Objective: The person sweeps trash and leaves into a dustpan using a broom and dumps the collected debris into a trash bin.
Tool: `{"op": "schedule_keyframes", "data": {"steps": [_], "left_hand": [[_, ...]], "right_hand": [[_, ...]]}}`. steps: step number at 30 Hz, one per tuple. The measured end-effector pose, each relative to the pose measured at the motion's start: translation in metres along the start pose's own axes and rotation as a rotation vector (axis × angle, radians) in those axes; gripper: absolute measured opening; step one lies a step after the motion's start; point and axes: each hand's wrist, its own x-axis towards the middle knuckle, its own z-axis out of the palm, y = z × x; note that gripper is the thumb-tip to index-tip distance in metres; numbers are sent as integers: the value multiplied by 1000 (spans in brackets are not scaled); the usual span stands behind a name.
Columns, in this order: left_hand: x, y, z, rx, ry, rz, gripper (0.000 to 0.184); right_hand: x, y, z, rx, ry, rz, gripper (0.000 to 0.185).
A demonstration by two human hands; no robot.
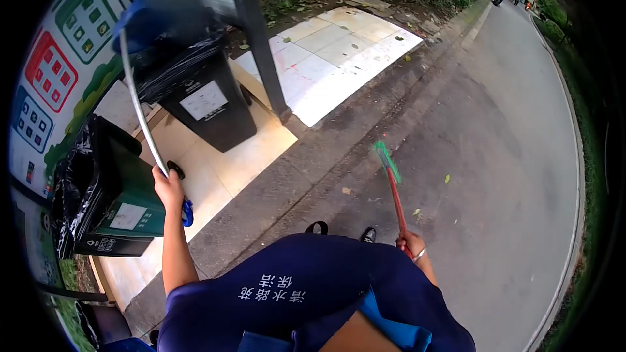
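Currently, the left hand [169, 189] grips a pole [134, 96], apparently being positioned, its blue end [134, 26] up at the black bin [228, 127]; the right hand [411, 244] grasps a broom [396, 199] right of that bin. Pole control calls for steadiness.

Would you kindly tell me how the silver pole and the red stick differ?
The silver pole ends in a blue part, the red stick in a green head. The left hand holds the pole, the right hand the stick. The pole appears longer than the stick. Both are slender.
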Motion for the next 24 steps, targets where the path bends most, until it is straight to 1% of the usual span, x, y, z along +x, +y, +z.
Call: {"op": "schedule_keyframes", "data": {"steps": [2, 4, 6, 8, 9, 12, 13, 14, 16, 17, 18, 20, 22, 23, 24], "left_hand": [[-21, 16, 21, 54, 132, 62, 24], [-43, 55, 31, -164, 139, -65, 27], [-60, 92, 39, -265, 187, -130, 21], [-75, 114, 49, -394, 252, -151, 20], [-77, 124, 54, -488, 295, -194, 18], [-93, 159, 65, -829, 288, -340, 5], [-94, 171, 67, -804, 345, -405, 9], [-96, 188, 66, -926, 384, -523, 16], [-98, 171, 59, -1376, 253, -561, 19], [-102, 169, 61, -1529, 242, -599, 22], [-104, 151, 66, -1633, 237, -579, 20], [-110, 140, 82, -1848, 117, -741, 16], [-110, 120, 113, -2005, 94, -968, 12], [-110, 111, 137, -2083, 107, -1023, 10], [-109, 119, 162, -2175, 140, -1159, 9]], "right_hand": [[20, -38, -24, 6, -28, 14, 7], [32, -77, -43, -2, -58, 27, 5], [42, -112, -54, -64, -68, 38, 6], [60, -137, -63, -77, -64, 66, 4], [70, -145, -64, -98, -75, 53, 4], [91, -173, -58, -132, -94, 47, 4], [100, -181, -55, -125, -102, 64, 4], [110, -190, -51, -117, -110, 82, 4], [133, -207, -42, -143, -124, 103, 4], [148, -218, -38, -175, -147, 103, 5], [162, -228, -33, -207, -167, 100, 5], [191, -257, -13, -243, -170, 117, 5], [221, -286, 11, -314, -217, 112, 6], [240, -299, 24, -331, -205, 111, 6], [259, -311, 35, -357, -215, 98, 6]]}}
